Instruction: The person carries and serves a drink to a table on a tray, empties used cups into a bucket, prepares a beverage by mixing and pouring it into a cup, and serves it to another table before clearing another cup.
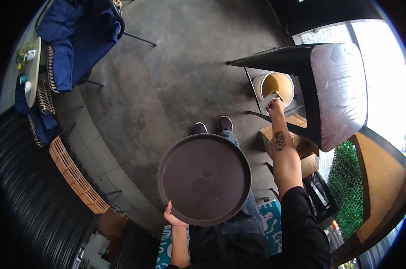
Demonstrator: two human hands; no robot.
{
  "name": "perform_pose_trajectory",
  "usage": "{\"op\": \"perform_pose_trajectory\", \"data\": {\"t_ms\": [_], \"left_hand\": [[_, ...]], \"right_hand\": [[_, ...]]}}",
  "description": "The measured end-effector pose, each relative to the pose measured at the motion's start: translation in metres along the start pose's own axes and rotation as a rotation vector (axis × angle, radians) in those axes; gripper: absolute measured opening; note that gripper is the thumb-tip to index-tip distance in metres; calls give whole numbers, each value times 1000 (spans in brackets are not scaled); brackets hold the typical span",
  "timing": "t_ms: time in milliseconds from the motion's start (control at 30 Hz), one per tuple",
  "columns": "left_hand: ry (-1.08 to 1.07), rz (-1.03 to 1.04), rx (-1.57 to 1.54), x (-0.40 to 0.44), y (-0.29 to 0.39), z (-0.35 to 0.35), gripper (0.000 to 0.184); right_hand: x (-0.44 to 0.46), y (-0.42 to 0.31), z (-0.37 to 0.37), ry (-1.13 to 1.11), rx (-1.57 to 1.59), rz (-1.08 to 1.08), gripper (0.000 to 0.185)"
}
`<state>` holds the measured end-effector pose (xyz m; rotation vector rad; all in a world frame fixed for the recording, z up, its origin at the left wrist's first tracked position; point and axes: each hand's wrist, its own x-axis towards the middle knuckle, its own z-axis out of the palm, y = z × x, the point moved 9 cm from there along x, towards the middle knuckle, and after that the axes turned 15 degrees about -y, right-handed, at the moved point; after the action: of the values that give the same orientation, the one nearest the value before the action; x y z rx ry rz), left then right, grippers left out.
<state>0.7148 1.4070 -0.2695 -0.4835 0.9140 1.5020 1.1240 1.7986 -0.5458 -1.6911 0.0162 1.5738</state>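
My left hand (174,217) grips the near left rim of a round dark brown serving tray (205,179), thumb on top and the other fingers hidden underneath. The tray is held level in front of my legs, with nothing on it. Stretched out to the right, my right hand (275,107) is closed on a small pale flat piece (266,101); its exact kind is too small to make out. That piece is at the near edge of a cream round bucket (289,85), whose yellowish inside shows. I cannot tell whether the two touch.
A black stool (297,67) with a plastic-wrapped seat (340,94) stands beside the bucket, its legs around it. Cardboard boxes (269,138) sit nearer me. To the left are a blue-cushioned chair (88,40), a small round table (32,78) and a wicker-like bench (75,175).
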Motion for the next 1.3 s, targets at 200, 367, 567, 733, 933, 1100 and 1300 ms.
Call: {"op": "perform_pose_trajectory", "data": {"t_ms": [200, 367, 567, 733, 933, 1100, 1300], "left_hand": [[82, 2, -63, 3, -16, 3, 54], [113, 13, -66, 0, -20, 6, 54], [108, -14, -104, 3, -31, 15, 54], [209, -18, -60, -2, -49, 10, 53], [190, -16, -61, -3, -68, 9, 53], [158, -16, -90, -6, -59, -2, 55], [90, 24, -129, 5, -60, -8, 53]], "right_hand": [[18, -30, -32, 207, -81, 173, 7], [19, -64, -55, 482, -289, 4, 22], [-27, -118, -13, 609, -1072, 138, 46], [-35, -132, 3, 645, -1486, 144, 34], [-44, -126, 36, 454, -1821, 104, 27], [-66, -119, 59, 378, -1601, -53, 42], [-51, -101, 53, -288, -914, -327, 22]]}}
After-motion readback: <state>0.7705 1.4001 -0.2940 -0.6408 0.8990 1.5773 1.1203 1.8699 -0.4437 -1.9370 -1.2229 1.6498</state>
